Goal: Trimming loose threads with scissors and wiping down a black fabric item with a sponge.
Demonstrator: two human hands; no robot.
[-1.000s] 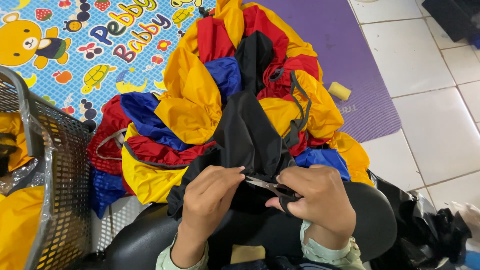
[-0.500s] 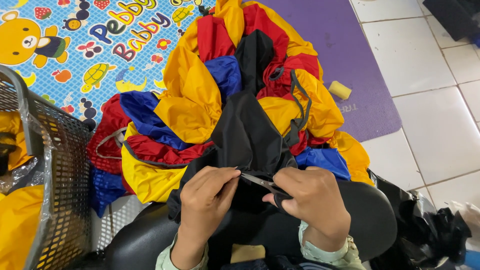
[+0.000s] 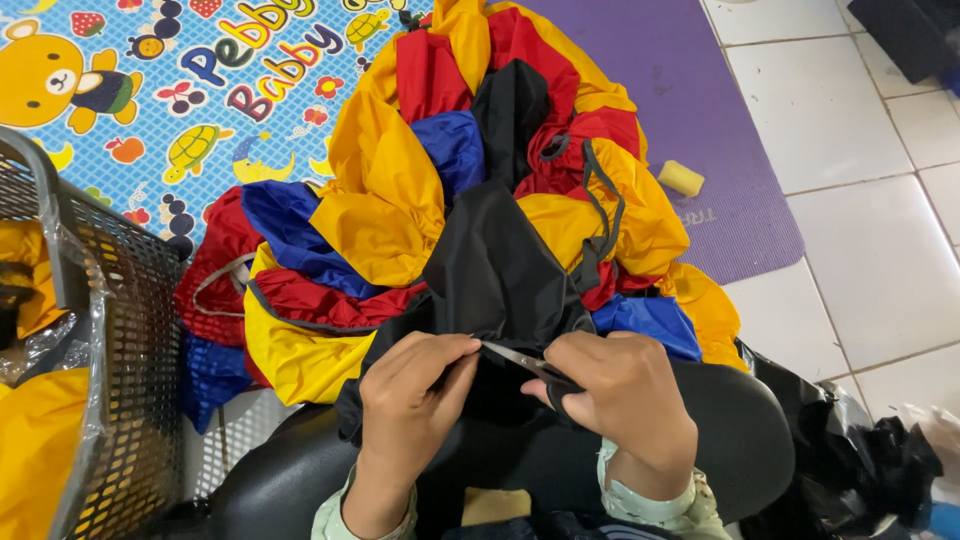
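Over my lap, my left hand [image 3: 410,395] pinched the black nylon fabric [image 3: 500,265] while my right hand [image 3: 620,385] gripped small metal scissors [image 3: 525,362] at its edge.

Two hands are at work: the left hand [image 3: 415,385] and the right hand [image 3: 620,390]. One pair of small scissors [image 3: 530,365] sits between them, against one black piece of fabric [image 3: 500,265]. One heap of red, yellow and blue fabric pieces [image 3: 400,200] lies on the floor; the pieces overlap too much to count. There are two floor mats: one patterned play mat [image 3: 150,90] and one purple mat [image 3: 690,90]. One yellow block [image 3: 681,178] rests on the purple mat. One dark mesh basket [image 3: 130,330] stands at the left.
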